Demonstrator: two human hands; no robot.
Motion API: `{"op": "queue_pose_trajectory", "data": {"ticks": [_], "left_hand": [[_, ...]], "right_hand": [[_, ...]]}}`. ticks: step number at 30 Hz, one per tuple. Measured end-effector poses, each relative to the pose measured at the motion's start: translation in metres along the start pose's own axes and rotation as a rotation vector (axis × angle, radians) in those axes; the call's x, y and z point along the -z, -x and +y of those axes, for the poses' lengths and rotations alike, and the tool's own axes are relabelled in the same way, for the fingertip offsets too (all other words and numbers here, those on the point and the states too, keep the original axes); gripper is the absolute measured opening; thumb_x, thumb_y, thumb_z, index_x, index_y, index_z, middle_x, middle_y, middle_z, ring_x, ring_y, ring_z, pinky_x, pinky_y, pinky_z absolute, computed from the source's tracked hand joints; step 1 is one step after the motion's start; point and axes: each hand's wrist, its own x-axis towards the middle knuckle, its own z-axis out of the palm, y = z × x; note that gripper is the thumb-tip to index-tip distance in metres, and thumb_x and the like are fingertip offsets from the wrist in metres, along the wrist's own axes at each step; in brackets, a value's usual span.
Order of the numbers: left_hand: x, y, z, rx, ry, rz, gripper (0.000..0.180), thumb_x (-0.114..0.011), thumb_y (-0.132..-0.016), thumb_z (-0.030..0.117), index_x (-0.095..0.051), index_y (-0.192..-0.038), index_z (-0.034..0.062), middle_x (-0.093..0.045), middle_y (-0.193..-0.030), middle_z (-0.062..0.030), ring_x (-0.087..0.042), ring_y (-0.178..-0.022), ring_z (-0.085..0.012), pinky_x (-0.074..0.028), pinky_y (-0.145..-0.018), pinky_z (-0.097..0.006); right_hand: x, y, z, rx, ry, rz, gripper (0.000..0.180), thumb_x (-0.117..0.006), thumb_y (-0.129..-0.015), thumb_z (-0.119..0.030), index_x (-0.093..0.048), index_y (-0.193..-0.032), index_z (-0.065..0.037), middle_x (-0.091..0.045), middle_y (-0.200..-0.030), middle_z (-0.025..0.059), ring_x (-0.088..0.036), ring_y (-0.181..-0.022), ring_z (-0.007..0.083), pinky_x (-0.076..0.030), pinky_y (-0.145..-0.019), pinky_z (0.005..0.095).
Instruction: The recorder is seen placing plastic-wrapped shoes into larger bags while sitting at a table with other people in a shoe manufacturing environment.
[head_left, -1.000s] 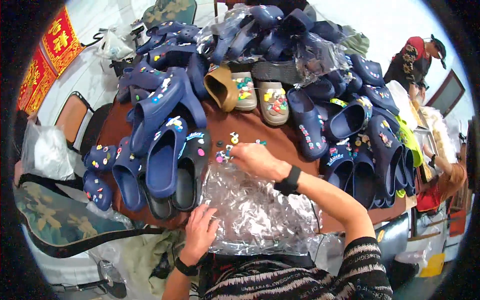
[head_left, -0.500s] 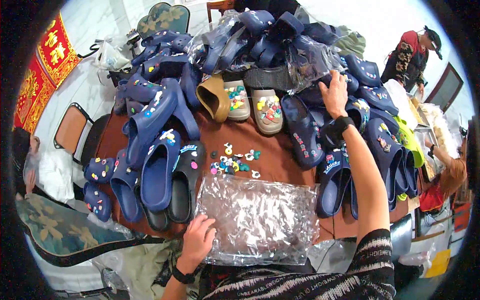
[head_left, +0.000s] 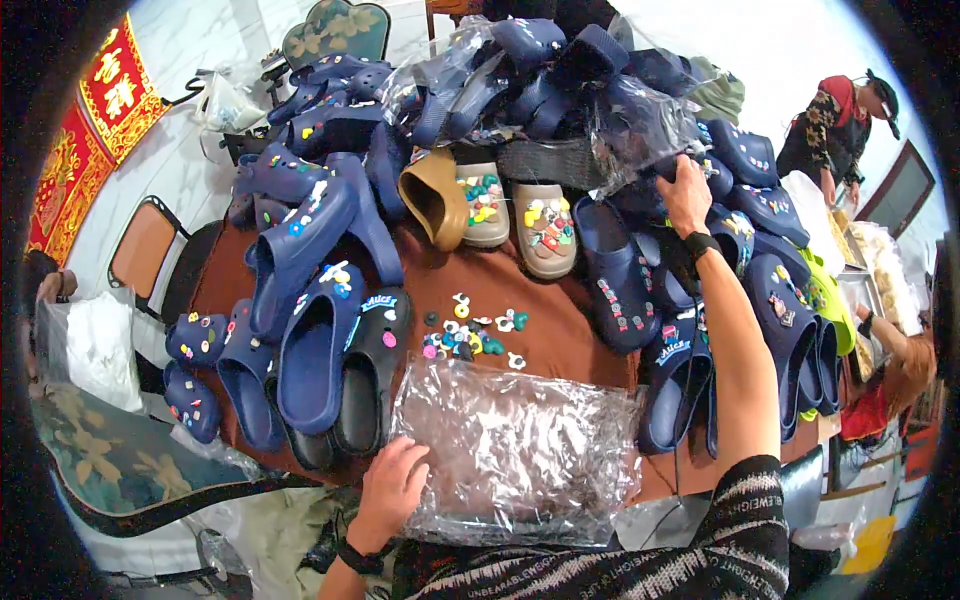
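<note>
My left hand (head_left: 393,487) lies at the left edge of a clear plastic bag (head_left: 520,450), its fingers loosely stretched over the film. My right hand (head_left: 687,200) reaches forward into the pile at the right. Its fingers are bent onto a navy clog (head_left: 645,192), partly hidden by the hand and by clear wrapping. Just left of that stands a navy clog with a row of charms (head_left: 622,290). Two grey clogs with colourful charms, one of them the grey clog (head_left: 546,235) in the middle, stand beside a tan clog (head_left: 430,200). Small loose charms (head_left: 465,338) lie beyond the bag.
Several navy clogs (head_left: 318,350) and a black clog (head_left: 373,370) crowd the left of the brown-covered table (head_left: 480,285). Clogs in clear film (head_left: 540,95) are heaped at the back. A lime-green clog (head_left: 828,300) hangs at the right edge. Other people work at the right and far left.
My right hand has shifted slightly right, and its spread fingers have drawn in onto a clog. My left hand stays on the bag. The whole view has moved a little.
</note>
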Motion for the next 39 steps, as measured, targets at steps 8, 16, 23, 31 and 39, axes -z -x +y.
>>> {"op": "queue_pose_trajectory", "data": {"ticks": [8,16,23,31,39], "left_hand": [[0.007,-0.020,0.019,-0.054,0.037,-0.005,0.023,-0.063,-0.082,0.009,-0.063,-0.104,0.0029,-0.059,-0.108,-0.0150,-0.057,-0.098,-0.0346,-0.047,-0.085,-0.040],[0.004,-0.041,0.032,-0.140,0.078,-0.020,0.022,-0.062,-0.083,0.008,-0.064,-0.103,0.0008,-0.059,-0.110,-0.0175,-0.058,-0.101,-0.0361,-0.047,-0.089,-0.041],[-0.007,-0.051,0.035,-0.223,0.043,-0.027,0.022,-0.062,-0.083,0.011,-0.062,-0.104,0.0046,-0.058,-0.110,-0.0138,-0.056,-0.103,-0.0326,-0.046,-0.088,-0.041],[-0.009,-0.065,0.035,-0.176,0.148,-0.063,0.030,-0.059,-0.089,0.014,-0.060,-0.117,0.0038,-0.057,-0.119,-0.0161,-0.056,-0.111,-0.0321,-0.044,-0.095,-0.037],[0.004,-0.118,0.043,-0.015,1.349,0.000,0.062,-0.045,-0.097,0.045,-0.032,-0.142,0.0047,-0.044,-0.137,-0.0105,-0.046,-0.124,-0.0223,-0.039,-0.102,-0.039]], "right_hand": [[0.063,0.041,-0.031,0.104,-0.263,0.150,0.030,-0.069,-0.075,-0.017,-0.051,-0.094,-0.003,-0.054,-0.096,0.0128,-0.053,-0.096,0.0350,-0.046,-0.078,0.0446],[0.113,0.087,-0.034,0.111,-0.377,0.164,0.030,-0.070,-0.074,-0.010,-0.053,-0.096,0.001,-0.055,-0.096,0.0176,-0.054,-0.094,0.0379,-0.045,-0.080,0.0435],[0.150,0.118,-0.038,0.125,-0.474,0.209,0.033,-0.074,-0.072,-0.005,-0.055,-0.097,0.004,-0.057,-0.101,0.0189,-0.057,-0.095,0.0346,-0.046,-0.083,0.0379],[0.194,0.173,-0.075,0.220,-0.602,0.155,0.031,-0.073,-0.063,0.002,-0.055,-0.088,0.003,-0.058,-0.100,0.0186,-0.059,-0.091,0.0334,-0.048,-0.078,0.0371],[0.206,0.238,-0.115,0.579,-0.698,0.029,0.040,-0.076,-0.050,-0.007,-0.056,-0.083,-0.001,-0.059,-0.100,0.0155,-0.059,-0.094,0.0362,-0.047,-0.085,0.0502]]}}
